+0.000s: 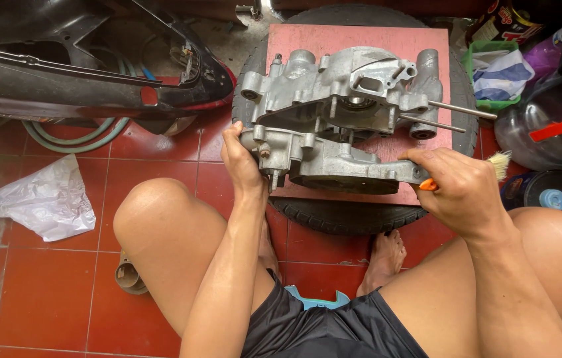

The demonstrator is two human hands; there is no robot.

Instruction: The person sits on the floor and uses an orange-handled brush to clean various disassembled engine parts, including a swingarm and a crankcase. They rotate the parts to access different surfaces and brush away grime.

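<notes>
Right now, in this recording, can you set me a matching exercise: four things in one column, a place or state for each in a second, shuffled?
Things:
1. left hand
2. right hand
3. pink board
4. white plastic bag

Places or states:
A. lies flat on the tyre
B. crumpled on the red floor tiles
C. grips the near left end of the metal engine casing
D. holds a brush with an orange handle

Pairs: 1-C, 2-D, 3-A, 4-B

light: soft, even daylight | shadows: faint | focus: sharp | edges: slight wide-angle bend

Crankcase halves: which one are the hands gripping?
The near crankcase half, held by left hand and right hand; the far crankcase half, with two studs, is untouched.
</notes>
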